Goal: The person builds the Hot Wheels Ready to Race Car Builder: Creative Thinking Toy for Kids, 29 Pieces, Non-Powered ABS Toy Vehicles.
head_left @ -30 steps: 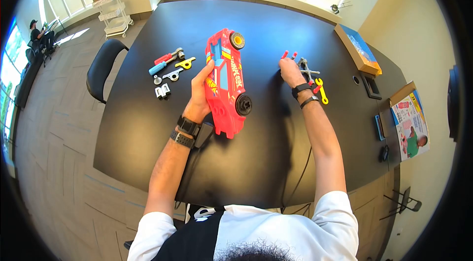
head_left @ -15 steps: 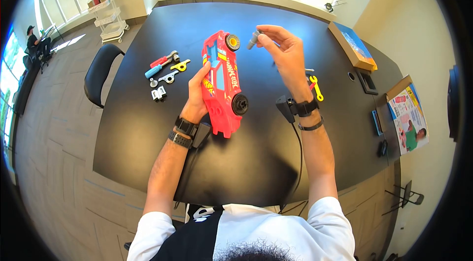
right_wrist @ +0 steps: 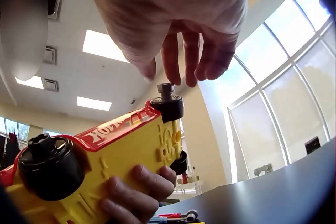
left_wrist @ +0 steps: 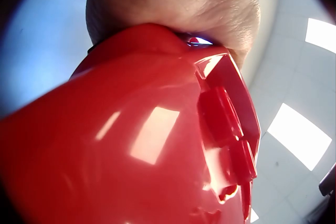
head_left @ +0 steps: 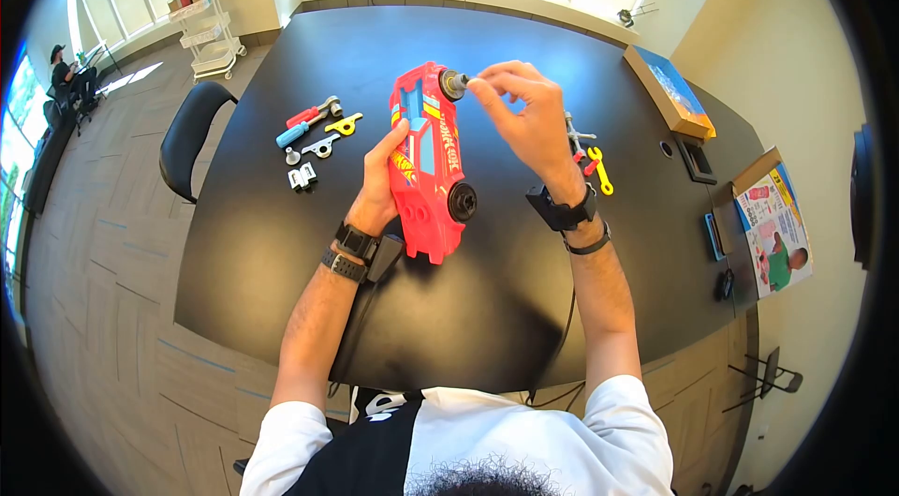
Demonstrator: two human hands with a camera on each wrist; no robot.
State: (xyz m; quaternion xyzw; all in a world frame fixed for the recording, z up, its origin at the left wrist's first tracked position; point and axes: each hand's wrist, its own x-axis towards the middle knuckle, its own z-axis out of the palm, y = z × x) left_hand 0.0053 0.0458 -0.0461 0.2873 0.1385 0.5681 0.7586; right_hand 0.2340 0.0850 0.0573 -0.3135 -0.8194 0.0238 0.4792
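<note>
My left hand (head_left: 377, 179) grips a red toy car (head_left: 426, 145) along its side, holding it up over the table. Its yellow underside (right_wrist: 121, 155) faces the right wrist camera, with left fingers (right_wrist: 139, 190) curled over it. A grey plastic bolt (right_wrist: 166, 91) stands in the hub of the far wheel (right_wrist: 170, 109). Right at the bolt's outer end are the fingertips of my right hand (head_left: 529, 121), thumb and fingers slightly spread. The nearer wheel (head_left: 463, 202) has a black hub piece. Red bodywork (left_wrist: 121, 140) fills the left wrist view.
Toy tools (head_left: 314, 126) and white pieces (head_left: 302, 177) lie on the left of the table (head_left: 281, 290). A yellow wrench (head_left: 600, 170) and a grey cross-shaped tool (head_left: 576, 133) lie right. Boxes (head_left: 773, 224) stand along the right edge; a chair (head_left: 192, 140) is at left.
My right hand picked up the grey bolt from the tools at right and brought it left to the car's far wheel, where it now stands. The left hand keeps the car nearly still.
</note>
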